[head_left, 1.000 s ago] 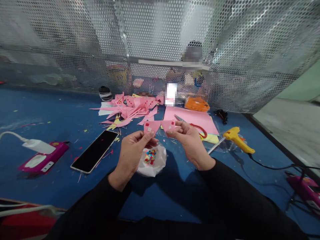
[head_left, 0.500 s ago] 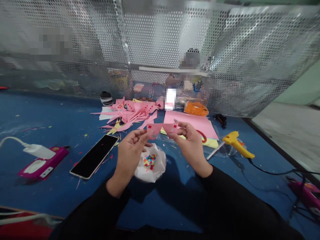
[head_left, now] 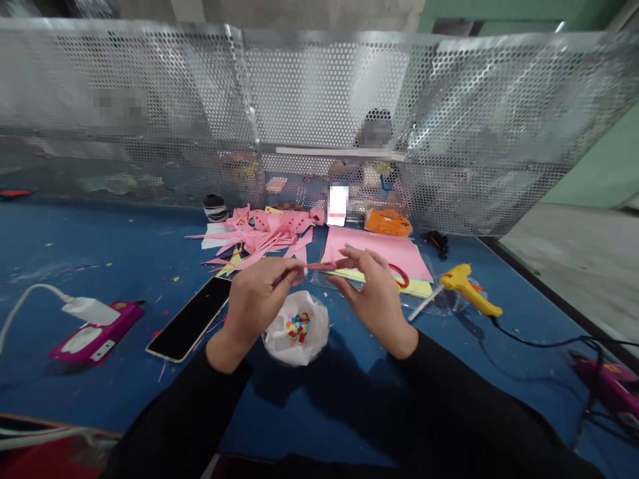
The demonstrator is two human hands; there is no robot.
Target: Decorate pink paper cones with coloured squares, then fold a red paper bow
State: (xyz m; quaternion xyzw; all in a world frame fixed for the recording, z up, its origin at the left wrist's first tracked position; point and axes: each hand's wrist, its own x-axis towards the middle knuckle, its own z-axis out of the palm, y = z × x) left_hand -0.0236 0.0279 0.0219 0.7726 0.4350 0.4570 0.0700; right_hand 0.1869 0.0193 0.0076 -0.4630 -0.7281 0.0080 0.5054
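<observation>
A small folded piece of pink paper is held level above the table, seen nearly edge-on. My left hand pinches its left end between thumb and fingers. At its right end is my right hand, thumb and fingers apart, fingertips by the paper; whether they touch it I cannot tell. Below the hands stands a bowl lined with white paper, holding small colourful pieces. Beyond my left hand lies a heap of pink paper cut-outs, some with red dots.
Left are a black-screened phone and a purple power strip with a white plug. Pink sheets, red-handled scissors and a yellow glue gun with its cord lie right. A perforated metal screen rises behind; a lit phone stands before it.
The pink paper has turned from facing me to nearly edge-on and sits slightly lower. My right thumb has moved away from the paper's end. The view has tilted up slightly.
</observation>
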